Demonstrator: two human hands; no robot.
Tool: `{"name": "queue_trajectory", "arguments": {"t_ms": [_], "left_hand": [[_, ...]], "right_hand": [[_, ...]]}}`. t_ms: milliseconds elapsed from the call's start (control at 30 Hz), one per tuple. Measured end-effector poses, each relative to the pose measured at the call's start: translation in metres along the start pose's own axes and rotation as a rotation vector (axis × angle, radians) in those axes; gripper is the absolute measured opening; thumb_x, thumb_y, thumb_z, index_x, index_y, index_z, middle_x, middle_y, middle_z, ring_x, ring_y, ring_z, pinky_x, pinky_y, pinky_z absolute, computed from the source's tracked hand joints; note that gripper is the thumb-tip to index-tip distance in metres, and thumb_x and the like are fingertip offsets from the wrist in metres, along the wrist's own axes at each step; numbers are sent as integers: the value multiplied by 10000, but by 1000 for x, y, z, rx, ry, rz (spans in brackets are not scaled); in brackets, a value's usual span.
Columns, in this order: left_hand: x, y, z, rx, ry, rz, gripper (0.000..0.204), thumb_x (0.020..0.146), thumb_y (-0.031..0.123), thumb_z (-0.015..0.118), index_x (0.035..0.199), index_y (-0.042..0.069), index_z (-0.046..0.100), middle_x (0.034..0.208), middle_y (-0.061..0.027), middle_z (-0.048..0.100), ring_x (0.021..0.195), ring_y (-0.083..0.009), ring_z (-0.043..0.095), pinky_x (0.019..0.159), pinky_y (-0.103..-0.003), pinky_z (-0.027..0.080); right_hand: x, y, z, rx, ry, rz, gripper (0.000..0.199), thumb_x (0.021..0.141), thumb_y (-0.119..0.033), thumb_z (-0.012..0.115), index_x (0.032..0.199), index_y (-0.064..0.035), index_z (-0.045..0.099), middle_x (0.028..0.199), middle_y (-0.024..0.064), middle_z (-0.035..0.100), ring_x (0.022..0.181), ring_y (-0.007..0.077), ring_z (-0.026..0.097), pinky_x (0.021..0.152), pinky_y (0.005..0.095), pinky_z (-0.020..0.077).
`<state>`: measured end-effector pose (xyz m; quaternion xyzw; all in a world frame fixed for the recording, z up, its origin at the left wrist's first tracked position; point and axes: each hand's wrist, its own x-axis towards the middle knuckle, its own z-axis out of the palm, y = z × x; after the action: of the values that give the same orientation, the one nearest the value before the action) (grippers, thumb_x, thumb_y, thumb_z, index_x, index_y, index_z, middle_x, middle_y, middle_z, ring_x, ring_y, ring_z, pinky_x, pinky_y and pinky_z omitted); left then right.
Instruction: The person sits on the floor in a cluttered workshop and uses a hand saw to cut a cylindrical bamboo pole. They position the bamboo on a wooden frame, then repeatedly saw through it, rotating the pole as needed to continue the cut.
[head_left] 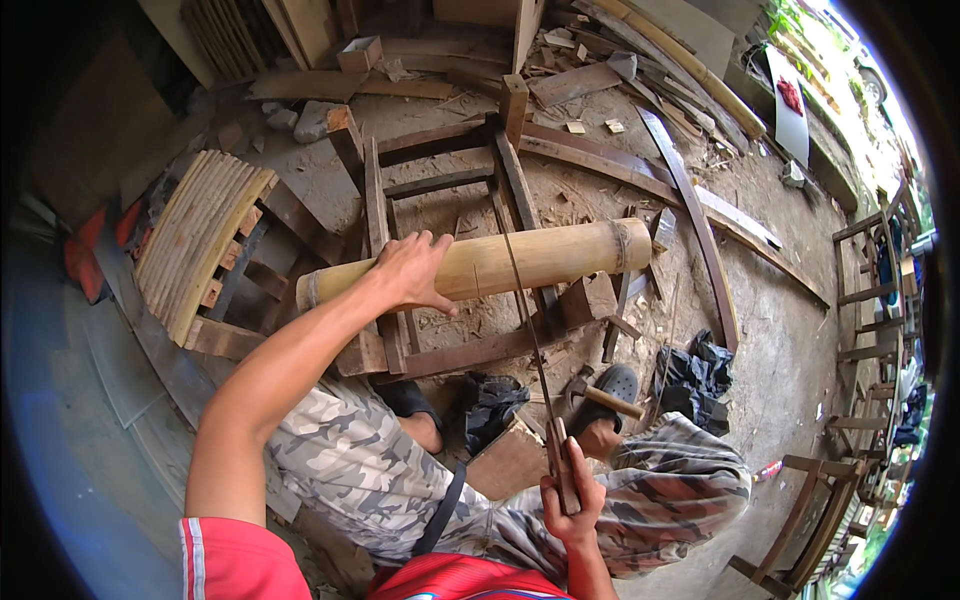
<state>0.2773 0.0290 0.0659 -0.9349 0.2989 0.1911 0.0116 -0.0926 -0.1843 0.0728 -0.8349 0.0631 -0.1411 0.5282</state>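
A thick pale bamboo pole lies across a low dark wooden frame on the dirt floor. My left hand presses down on the pole near its left part, fingers spread over it. My right hand grips the wooden handle of a thin handsaw, whose narrow blade runs up and away to the pole's middle and rests across it. My knees in camouflage trousers are below, with a sandalled foot near the frame.
A hammer lies by my right foot. A dark cloth bundle sits to the right. A slatted bamboo panel lies at the left. Curved wooden strips, offcuts and boards litter the far ground. Wooden chair frames stand at the right.
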Motion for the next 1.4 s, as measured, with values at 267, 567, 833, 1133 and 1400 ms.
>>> {"name": "queue_trajectory", "arguments": {"t_ms": [267, 567, 833, 1133, 1400], "left_hand": [[21, 2, 15, -318, 91, -80, 963, 832, 805, 627, 1418, 46, 533, 1214, -243, 665, 1175, -435, 641, 1028, -522, 498], [10, -1, 11, -210, 78, 35, 1084, 629, 868, 751, 1232, -22, 612, 1007, -261, 724, 1034, -424, 710, 956, -513, 557], [14, -1, 11, -337, 7, -69, 806, 878, 600, 654, 1387, -19, 571, 1293, -293, 637, 1204, -419, 637, 1062, -500, 496], [16, 7, 16, -294, 64, -94, 589, 975, 413, 489, 1136, -138, 620, 1027, -360, 691, 1035, -494, 683, 982, -546, 524], [13, -1, 24, -292, 179, -61, 678, 958, 493, 433, 1154, -126, 629, 1004, -360, 690, 998, -501, 687, 951, -547, 536]], "right_hand": [[-3, -5, 3, 7, 11, -25, 677, 804, 14, 730, 1453, 61, 543, 1141, 251, 750, 886, 306, 786, 784, 317, 577], [-2, -11, 14, -23, 1, -34, 678, 820, -4, 734, 1470, 23, 544, 1104, 230, 758, 812, 284, 779, 736, 316, 568], [4, -2, 31, -15, -27, -56, 651, 839, -27, 738, 1463, 9, 558, 989, 218, 758, 722, 271, 758, 681, 321, 558], [-2, -4, 36, 27, -54, 15, 628, 868, -48, 745, 1466, 3, 561, 933, 197, 762, 688, 258, 750, 657, 318, 558], [-8, -24, 33, 80, -30, 116, 580, 862, -41, 743, 1418, 38, 596, 999, 223, 770, 735, 251, 773, 682, 307, 573]]}}
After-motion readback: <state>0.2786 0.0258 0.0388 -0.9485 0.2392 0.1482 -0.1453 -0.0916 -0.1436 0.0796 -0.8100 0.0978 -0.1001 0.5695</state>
